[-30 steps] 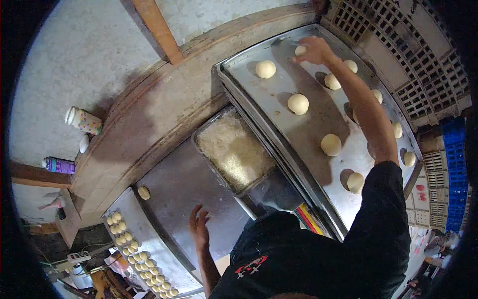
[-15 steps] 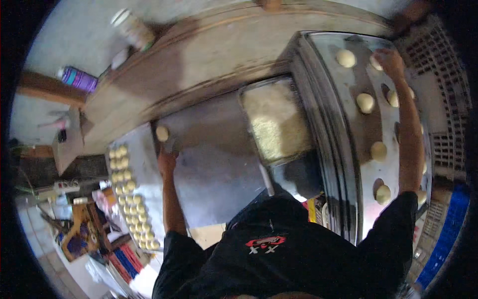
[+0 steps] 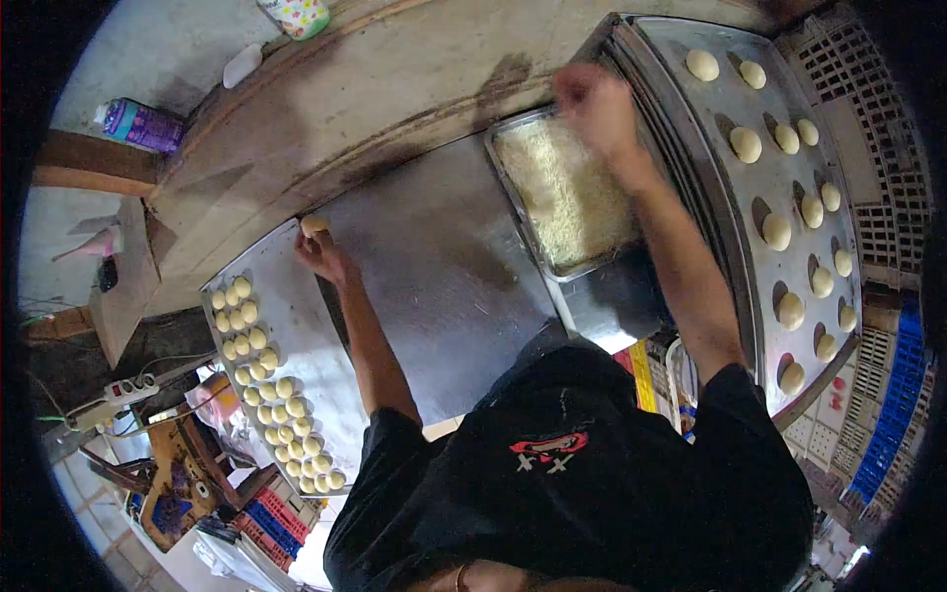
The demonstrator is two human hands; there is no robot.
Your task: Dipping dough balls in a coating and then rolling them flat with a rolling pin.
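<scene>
My left hand grips a pale brownish dough piece at the far left corner of the steel worktop. Beside it on the left, a metal tray holds rows of small dough balls. My right hand, blurred by motion, is over the rear of a rectangular pan of pale crumbs or shreds; whether its fingers hold anything is unclear. To its right, a large sheet tray on stacked trays carries spaced, larger dough balls.
Behind the worktop runs a ledge, with a purple container and a floral jar at the upper left. A power strip with cords hangs at left. Plastic crates stand at right.
My right hand has moved left off the sheet tray to above the crumb pan. My left hand has reached forward onto the dough piece. The view has turned.
</scene>
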